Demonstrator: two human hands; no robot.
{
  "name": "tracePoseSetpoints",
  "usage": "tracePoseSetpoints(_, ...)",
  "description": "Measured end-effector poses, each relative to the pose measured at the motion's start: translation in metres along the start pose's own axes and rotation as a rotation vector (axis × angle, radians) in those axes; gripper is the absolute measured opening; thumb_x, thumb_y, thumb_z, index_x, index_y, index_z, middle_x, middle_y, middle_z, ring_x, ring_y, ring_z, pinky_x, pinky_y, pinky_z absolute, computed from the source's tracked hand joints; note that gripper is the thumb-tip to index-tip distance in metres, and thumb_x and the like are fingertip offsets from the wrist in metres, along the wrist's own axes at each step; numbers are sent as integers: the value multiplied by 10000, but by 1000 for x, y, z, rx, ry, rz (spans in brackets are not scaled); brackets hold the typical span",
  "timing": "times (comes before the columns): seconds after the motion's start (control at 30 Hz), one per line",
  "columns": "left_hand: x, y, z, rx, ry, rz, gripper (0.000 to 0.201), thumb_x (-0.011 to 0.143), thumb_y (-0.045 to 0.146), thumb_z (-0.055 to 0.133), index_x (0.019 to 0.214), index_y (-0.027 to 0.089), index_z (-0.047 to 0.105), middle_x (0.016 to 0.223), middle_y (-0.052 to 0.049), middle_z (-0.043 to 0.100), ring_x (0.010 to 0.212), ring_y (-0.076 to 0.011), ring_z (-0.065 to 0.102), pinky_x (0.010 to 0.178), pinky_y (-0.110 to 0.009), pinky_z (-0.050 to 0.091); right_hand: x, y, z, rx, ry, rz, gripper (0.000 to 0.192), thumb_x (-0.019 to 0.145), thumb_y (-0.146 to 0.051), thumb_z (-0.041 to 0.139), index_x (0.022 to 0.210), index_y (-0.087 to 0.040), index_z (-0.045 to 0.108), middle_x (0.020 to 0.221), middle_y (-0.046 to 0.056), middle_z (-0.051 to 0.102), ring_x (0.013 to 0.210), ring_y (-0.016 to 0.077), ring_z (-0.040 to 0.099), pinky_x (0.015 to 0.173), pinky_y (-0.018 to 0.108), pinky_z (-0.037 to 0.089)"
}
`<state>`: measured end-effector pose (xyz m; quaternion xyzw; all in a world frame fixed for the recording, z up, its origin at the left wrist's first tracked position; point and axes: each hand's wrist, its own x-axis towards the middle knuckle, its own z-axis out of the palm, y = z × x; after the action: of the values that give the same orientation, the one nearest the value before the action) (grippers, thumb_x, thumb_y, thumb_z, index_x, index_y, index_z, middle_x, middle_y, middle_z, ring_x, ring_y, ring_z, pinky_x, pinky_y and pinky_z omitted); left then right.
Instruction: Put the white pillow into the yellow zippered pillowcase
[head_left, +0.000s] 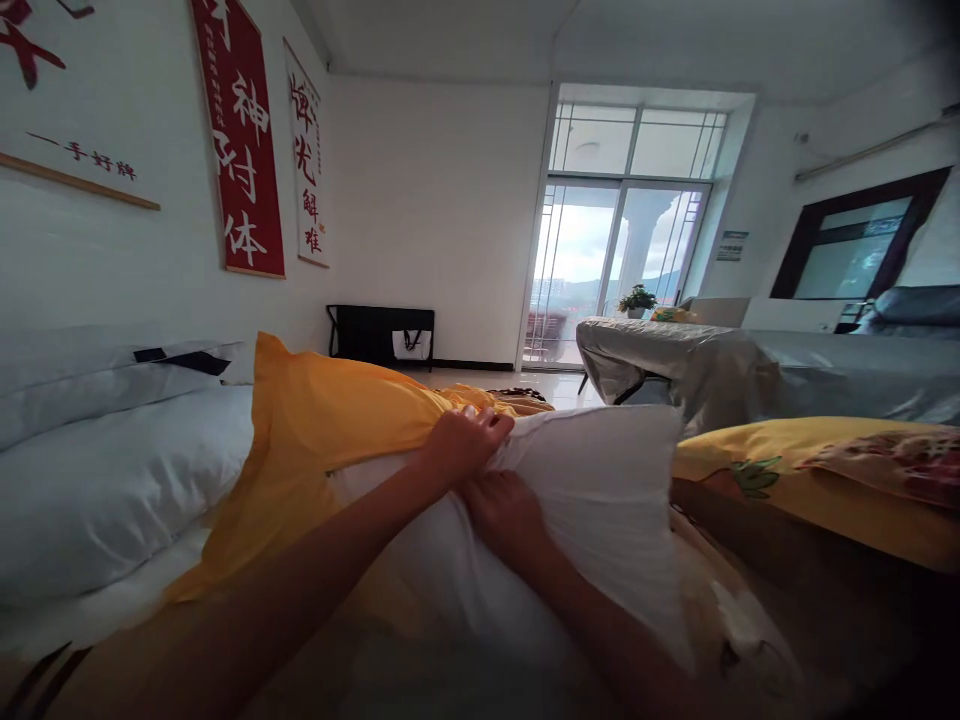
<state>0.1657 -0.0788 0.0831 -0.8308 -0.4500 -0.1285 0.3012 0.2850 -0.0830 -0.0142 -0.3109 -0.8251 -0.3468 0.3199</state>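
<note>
1. The yellow pillowcase (322, 430) lay bunched at ten o'clock from the hands, half over the white pillow (600, 500).
2. The left hand (469, 440) was closed, pinching fabric at the pillow's top edge.
3. The right hand (506, 515), just below and touching it, pressed into the pillow; I could not tell its grip. The pillow's bare end ran toward three o'clock.

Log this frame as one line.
left hand: gripping soft white pillow at yellow fabric pillowcase opening | right hand: pressed on pillow | pillow part-covered
</note>
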Motion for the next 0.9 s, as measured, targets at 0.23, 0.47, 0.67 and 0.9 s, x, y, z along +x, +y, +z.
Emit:
tracePoseSetpoints(0.23,-1,-11,25,-78,-77,-159,258,953,252,313,1146,193,474,911,-88,670,795,-243,669,628,-312,492,23,65,-57,-9,-106,145,439,848,-476,576,1153,-162,596,1183,150,588,1108,288,494,927,412,336)
tracePoseSetpoints(0.47,4,-33,-5,-137,-110,-121,312,892,262,447,1193,191,486,877,-93,684,844,-258,666,687,-330,500,31,70,-51,-136,-347,12,577,919,-537,421,1377,-188,452,1058,134,645,969,251,568,886,383,353)
tracePoseSetpoints(0.67,16,-36,-10,-40,-94,-164,309,791,217,561,1091,151,596,1051,-138,644,995,-278,620,794,-363,493,34,32,-67,-122,-360,-147,447,928,-238,394,1366,-180,464,931,110,668,828,215,588,837,379,363)
tracePoseSetpoints(0.9,27,-25,-2,-103,-22,-337,287,811,200,463,1049,189,623,912,-100,688,896,-254,657,727,-327,490,46,11,-38,-57,-463,-97,359,923,-211,384,1239,-143,541,871,121,684,783,222,633,790,380,403)
